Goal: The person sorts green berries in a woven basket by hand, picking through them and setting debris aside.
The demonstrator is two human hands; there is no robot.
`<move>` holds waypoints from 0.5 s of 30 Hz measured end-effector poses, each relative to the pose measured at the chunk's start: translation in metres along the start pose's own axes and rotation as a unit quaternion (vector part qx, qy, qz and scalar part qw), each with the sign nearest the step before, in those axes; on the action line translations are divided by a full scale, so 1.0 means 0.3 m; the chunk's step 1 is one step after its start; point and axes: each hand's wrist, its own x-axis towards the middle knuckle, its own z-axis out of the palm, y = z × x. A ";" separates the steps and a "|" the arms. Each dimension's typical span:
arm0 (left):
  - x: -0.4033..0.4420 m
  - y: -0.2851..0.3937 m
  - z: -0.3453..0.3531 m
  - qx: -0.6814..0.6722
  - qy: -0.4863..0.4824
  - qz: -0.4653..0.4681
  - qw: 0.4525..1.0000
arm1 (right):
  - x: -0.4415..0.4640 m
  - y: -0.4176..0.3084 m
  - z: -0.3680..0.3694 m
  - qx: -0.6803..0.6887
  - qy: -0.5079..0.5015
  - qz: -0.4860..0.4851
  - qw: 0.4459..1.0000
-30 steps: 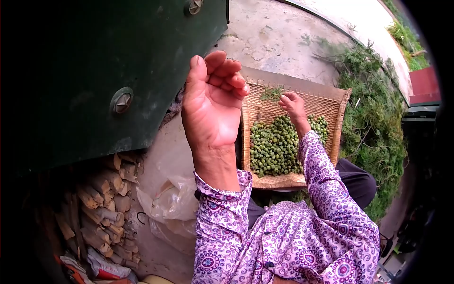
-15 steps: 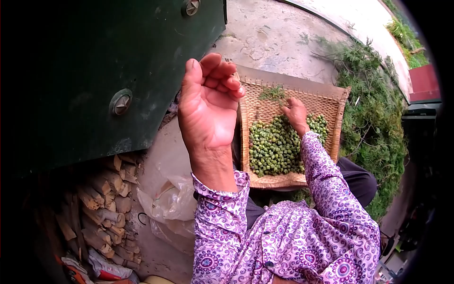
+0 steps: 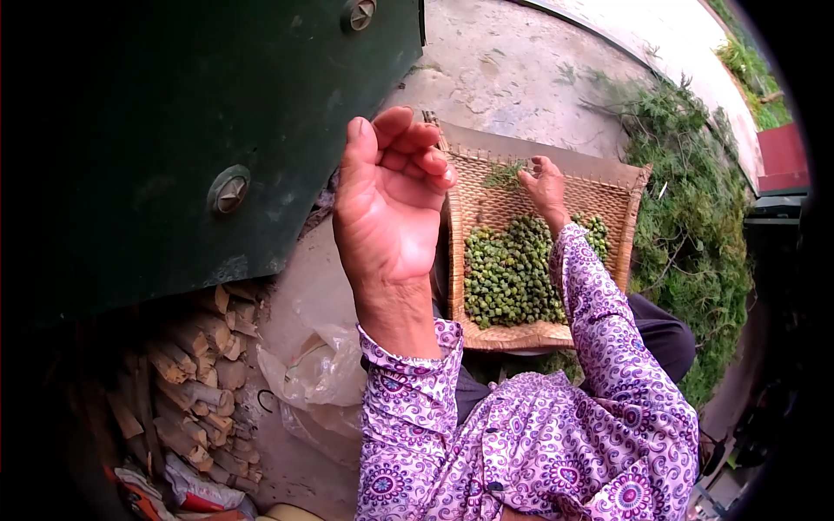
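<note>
My left hand [image 3: 388, 204] is raised beside the basket's left edge, palm up, its fingers loosely curled and nothing in it. A woven basket [image 3: 630, 227] lies in front of me, its near half filled with small round green fruits [image 3: 511, 282]. Over the basket's far half is my right hand [image 3: 547, 189], thumb and fingers slightly apart, with no item visible in it. Just left of its fingertips rests a little heap of thin green sprigs [image 3: 504, 174].
Cut leafy branches [image 3: 686, 234] are piled to the basket's right. At left stand a dark green metal panel [image 3: 156, 156] and stacked firewood [image 3: 195, 382]. A clear plastic bag [image 3: 317, 373] lies on the concrete ground [image 3: 486, 69].
My right hand has moved slightly away from me, toward the sprigs, and its fingers have spread. My left hand keeps its curled pose. The whole view has shifted a little.
</note>
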 end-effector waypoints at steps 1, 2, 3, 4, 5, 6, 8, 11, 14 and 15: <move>-0.001 0.003 0.000 -0.001 0.001 0.001 1.000 | -0.013 -0.008 -0.038 -0.029 0.005 0.032 0.999; -0.001 0.007 0.001 0.002 0.000 0.003 1.000 | -0.019 0.033 -0.042 -0.068 0.020 0.042 0.997; -0.002 0.009 0.001 0.004 -0.002 0.004 1.000 | -0.025 0.045 -0.057 -0.088 0.010 0.048 0.995; -0.003 0.007 -0.001 0.004 -0.001 0.002 1.000 | -0.031 0.048 -0.068 -0.109 0.000 0.056 0.993; -0.003 0.004 0.000 0.008 0.000 0.002 1.000 | -0.035 0.044 -0.068 -0.109 0.001 0.057 0.992; -0.001 0.002 0.004 0.012 -0.001 0.001 1.000 | -0.035 0.035 -0.063 -0.114 -0.022 0.055 0.992; 0.002 -0.005 0.003 0.012 -0.002 0.000 1.000 | -0.027 0.022 -0.033 -0.124 -0.039 0.044 0.991; 0.003 -0.005 0.005 0.012 -0.001 0.002 1.000 | -0.031 -0.028 0.009 -0.134 -0.033 -0.008 0.990; 0.001 -0.007 0.011 0.012 0.005 0.000 1.000 | -0.042 -0.096 0.044 -0.114 -0.067 -0.002 0.991; 0.002 -0.009 0.011 0.010 0.008 -0.004 1.000 | -0.048 -0.120 0.054 -0.108 -0.069 -0.005 0.992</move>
